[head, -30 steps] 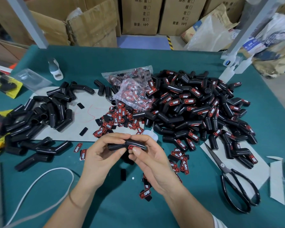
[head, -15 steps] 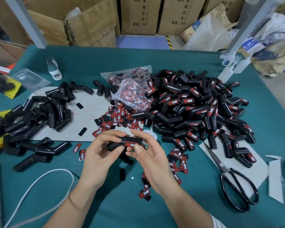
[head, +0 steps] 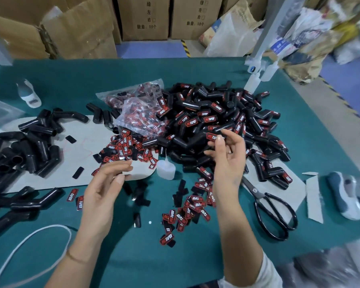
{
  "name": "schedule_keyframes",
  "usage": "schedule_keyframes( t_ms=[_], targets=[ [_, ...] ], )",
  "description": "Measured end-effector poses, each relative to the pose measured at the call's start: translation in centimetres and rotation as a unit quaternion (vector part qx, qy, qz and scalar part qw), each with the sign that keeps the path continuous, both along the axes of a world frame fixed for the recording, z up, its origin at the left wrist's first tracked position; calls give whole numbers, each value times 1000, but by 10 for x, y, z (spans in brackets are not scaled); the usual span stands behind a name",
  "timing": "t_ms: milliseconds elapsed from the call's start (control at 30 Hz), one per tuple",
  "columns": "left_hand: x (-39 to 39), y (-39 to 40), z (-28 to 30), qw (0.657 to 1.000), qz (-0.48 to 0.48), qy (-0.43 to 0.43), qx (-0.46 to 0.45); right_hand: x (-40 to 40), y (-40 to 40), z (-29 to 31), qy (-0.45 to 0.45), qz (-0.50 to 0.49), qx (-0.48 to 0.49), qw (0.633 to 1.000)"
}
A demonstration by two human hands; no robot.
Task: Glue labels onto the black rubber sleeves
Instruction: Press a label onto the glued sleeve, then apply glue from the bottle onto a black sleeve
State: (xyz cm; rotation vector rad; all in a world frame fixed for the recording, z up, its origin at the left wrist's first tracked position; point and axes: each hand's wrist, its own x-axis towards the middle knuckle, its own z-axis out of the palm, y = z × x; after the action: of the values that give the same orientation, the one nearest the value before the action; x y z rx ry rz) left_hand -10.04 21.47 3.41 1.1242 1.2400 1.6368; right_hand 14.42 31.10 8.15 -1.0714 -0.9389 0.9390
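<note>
Right hand (head: 229, 161) pinches a labelled sleeve (head: 217, 133) over the finished pile (head: 227, 121); left hand (head: 106, 183) hovers empty, fingers loosely curled, beside the loose labels (head: 125, 146)

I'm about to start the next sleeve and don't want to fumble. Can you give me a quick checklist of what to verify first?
1. Left hand free: ok, its fingers are relaxed and hold nothing.
2. Right hand free: cannot tell, its fingers are at a labelled sleeve on the finished pile.
3. Unlabelled sleeves available: ok, a heap lies to the left.
4. Loose labels in reach: ok, scattered between the hands.
5. Glue bottle at hand: ok, it lies between the hands; cap state cannot tell.
6. Scissors out of the way: ok, right of the right hand.
</note>
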Motion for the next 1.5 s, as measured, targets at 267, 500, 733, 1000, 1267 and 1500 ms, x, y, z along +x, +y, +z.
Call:
schedule_keyframes(
  t_ms=[267,500,733,1000,1267,1500],
  targets=[
    [-6,2,-5,998,35,50,-19,1,28,-19,-132,-41,12,990],
    [-11,2,4,975,110,189,-28,-20,1,-16,-226,-9,165,960],
    [-62,3,12,829,289,474,-62,-56,-43,-29,-319,90,351,876],
    [-102,5,-6,686,314,581,-305,-71,-60,-42,-364,237,371,821],
    [-131,42,18,701,314,565,-301,-68,-56,-45,-374,225,359,825],
    [-139,42,21,705,206,574,-361,-68,-55,-48,-377,222,361,823]
  ],
)
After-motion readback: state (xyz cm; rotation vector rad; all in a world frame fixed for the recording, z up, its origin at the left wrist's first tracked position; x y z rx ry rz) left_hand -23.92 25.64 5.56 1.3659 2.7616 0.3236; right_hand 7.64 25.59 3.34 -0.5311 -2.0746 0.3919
